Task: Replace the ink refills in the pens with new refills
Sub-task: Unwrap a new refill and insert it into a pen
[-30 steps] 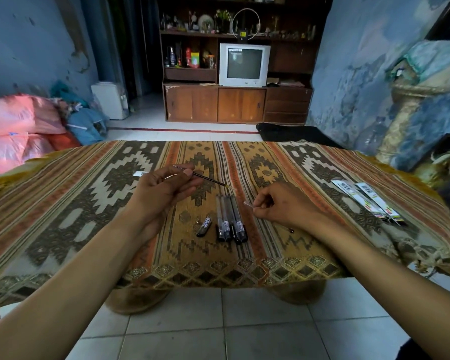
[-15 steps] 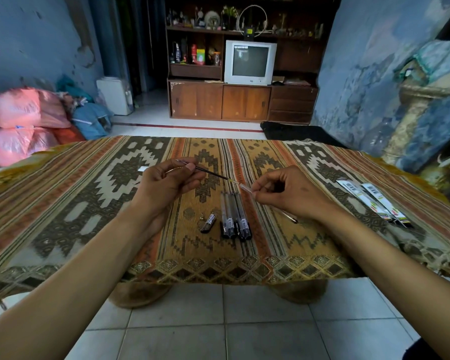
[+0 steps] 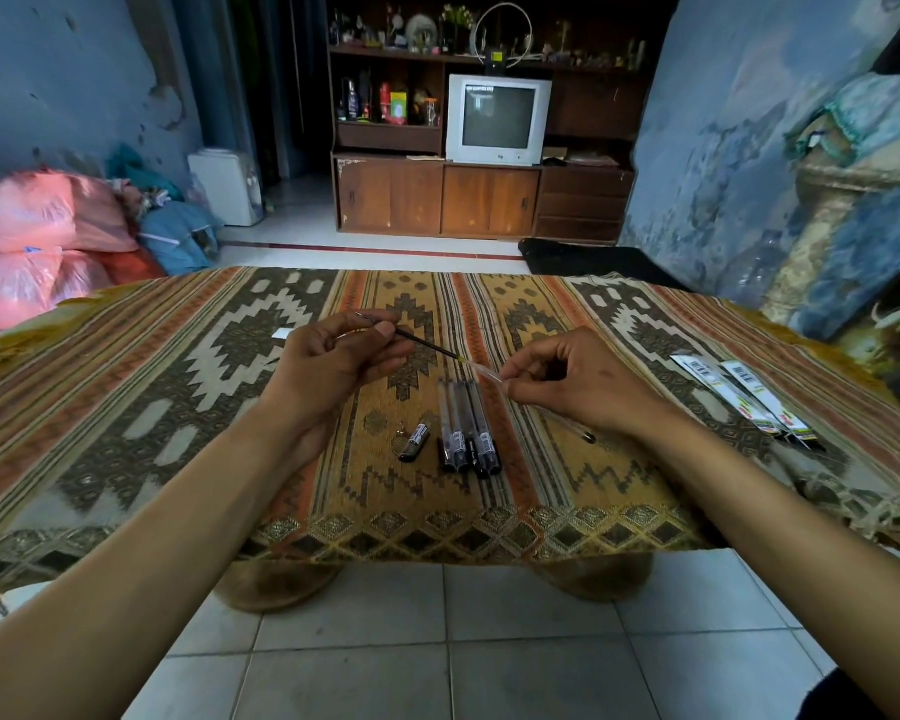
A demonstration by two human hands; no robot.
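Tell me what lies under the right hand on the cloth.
Beneath the right hand, one thin clear pen part with a dark tip lies on the patterned woven tablecloth. The hand covers its far end, so its full length stays unseen.

A home living room: an old television (image 3: 498, 119) in a wooden cabinet (image 3: 481, 200), tiled floor (image 3: 437, 667).

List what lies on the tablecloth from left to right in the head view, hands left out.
White paper slip → short pen piece → row of pens → loose refill → refill packets.
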